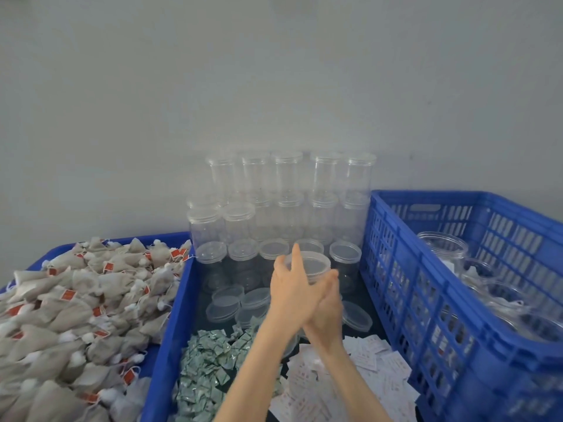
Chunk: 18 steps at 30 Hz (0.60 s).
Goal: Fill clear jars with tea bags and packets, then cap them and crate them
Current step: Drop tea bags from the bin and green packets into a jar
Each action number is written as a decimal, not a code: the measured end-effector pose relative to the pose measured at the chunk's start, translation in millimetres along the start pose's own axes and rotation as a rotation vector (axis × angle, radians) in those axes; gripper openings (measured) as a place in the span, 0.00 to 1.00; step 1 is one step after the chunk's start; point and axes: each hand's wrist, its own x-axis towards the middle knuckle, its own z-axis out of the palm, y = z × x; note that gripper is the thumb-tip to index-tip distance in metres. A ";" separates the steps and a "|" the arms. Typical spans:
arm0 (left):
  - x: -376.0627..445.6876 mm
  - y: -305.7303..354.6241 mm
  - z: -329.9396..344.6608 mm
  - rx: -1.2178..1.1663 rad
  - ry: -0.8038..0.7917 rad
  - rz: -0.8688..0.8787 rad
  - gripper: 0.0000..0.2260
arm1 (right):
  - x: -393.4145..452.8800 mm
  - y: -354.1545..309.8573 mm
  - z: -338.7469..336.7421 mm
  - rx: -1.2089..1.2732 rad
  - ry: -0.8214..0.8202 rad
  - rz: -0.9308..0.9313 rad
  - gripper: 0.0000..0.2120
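A capped clear jar (313,264) is lifted above the middle blue tray (170,345), in front of the row of empty jars. My left hand (291,289) presses on its left side with one finger pointing up along the wall. My right hand (327,312) lies partly under the left hand, fingers curled against the jar's lower right. The jar's contents cannot be made out. Beige tea bags (76,315) with red tags are heaped in the left tray. Green packets (207,363) and white packets (371,373) lie at the near end of the middle tray.
Capped empty jars (289,190) stand stacked against the grey wall behind the tray. Loose clear lids (227,303) lie on the tray floor. A tall blue slatted crate (426,300) on the right holds several clear jars (441,248).
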 end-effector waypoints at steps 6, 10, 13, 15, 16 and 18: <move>16.6 -27.3 -64.8 -0.049 -0.443 0.090 0.45 | 8.1 17.8 -25.0 0.177 -0.448 0.091 0.48; 8.5 -16.6 -32.4 -0.033 -0.135 0.016 0.32 | -5.5 2.0 -0.9 -0.054 -0.198 0.031 0.43; -12.4 -0.6 -8.6 0.146 0.139 -0.120 0.39 | -14.3 -7.3 13.9 -0.144 0.000 0.012 0.40; -9.0 -1.8 -14.2 0.012 -0.020 -0.104 0.46 | -14.2 -2.1 7.6 -0.020 0.002 0.058 0.42; -8.1 -5.6 -26.7 -0.092 -0.174 -0.074 0.48 | -12.5 2.2 0.0 0.034 -0.019 0.079 0.43; -7.3 -15.8 -51.2 -0.189 -0.348 0.028 0.47 | -8.7 11.9 -15.9 0.031 -0.136 0.080 0.44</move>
